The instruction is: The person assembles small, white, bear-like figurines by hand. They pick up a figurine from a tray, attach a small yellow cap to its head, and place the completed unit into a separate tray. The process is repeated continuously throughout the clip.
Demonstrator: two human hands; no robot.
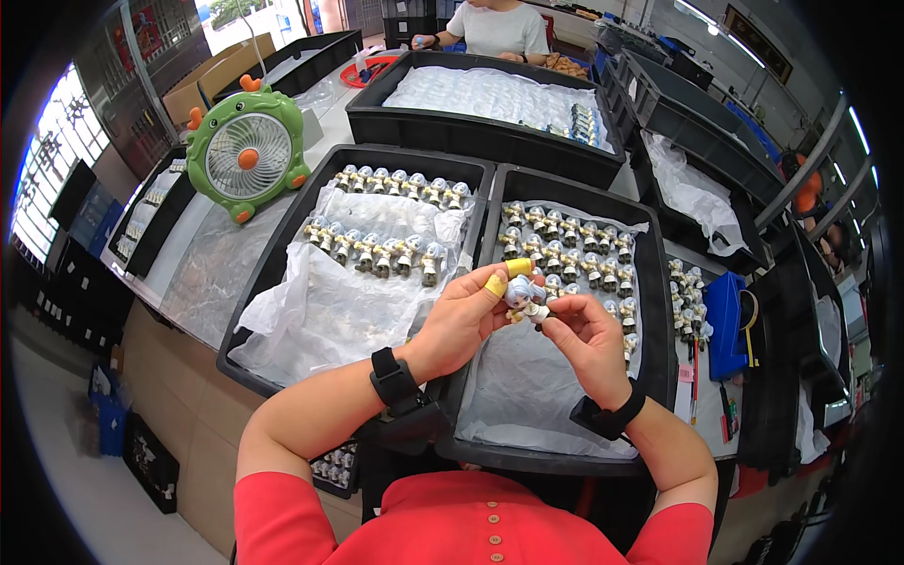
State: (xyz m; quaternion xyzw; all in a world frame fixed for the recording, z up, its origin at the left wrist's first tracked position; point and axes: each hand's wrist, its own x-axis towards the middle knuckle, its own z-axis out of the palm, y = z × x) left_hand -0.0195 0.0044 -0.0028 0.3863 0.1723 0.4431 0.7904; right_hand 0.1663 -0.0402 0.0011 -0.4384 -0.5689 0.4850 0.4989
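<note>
Between my two hands is a small figurine [525,299] with pale blue hair and a white-and-gold outfit. My left hand [461,318], with yellow tape around its thumb and a finger, grips it by the head side. The fingers of my right hand [589,339] pinch its lower end. Both hands are over the right black tray [664,377], where rows of like figurines [570,229] stand on white sheeting. In the left black tray [250,353], two rows of figurines [377,247] stand on crumpled white sheeting [311,311].
A green animal-shaped fan [248,155] stands at the left. Behind the trays is a larger black tray [452,122] under wrapping. More figurines [689,299], a blue pouch [725,330] and a thin brush [695,381] lie to the right. A person in white [499,30] is at the far side.
</note>
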